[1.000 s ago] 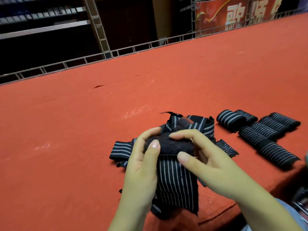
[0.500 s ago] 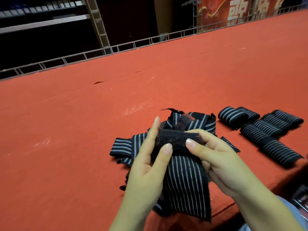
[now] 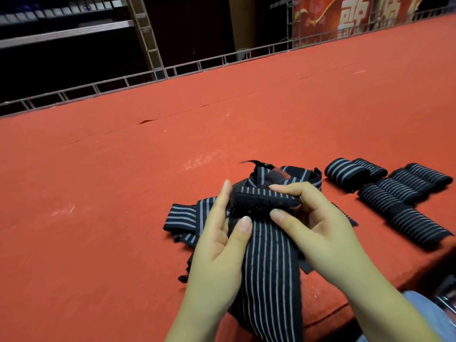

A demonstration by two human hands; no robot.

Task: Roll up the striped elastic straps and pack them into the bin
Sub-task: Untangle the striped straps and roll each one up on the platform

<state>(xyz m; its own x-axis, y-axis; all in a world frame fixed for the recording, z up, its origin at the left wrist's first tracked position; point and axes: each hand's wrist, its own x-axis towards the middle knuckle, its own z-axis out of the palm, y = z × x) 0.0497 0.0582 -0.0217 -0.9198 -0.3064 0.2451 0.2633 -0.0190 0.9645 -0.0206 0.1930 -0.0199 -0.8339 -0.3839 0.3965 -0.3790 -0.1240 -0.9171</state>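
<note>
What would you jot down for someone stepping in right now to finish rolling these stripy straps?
Left hand: steadies the strap in progress, thumb on it, fingers straight alongside the roll.
Right hand: pinches the started roll between thumb and fingers.
The strap's loose tail hangs toward the person over the red table edge.
Done: finished rolls lie in a group to the right on the table.
Left: finish this roll, then the unrolled straps heaped under the hands. No bin is in view, so nothing appears packed yet.
</note>
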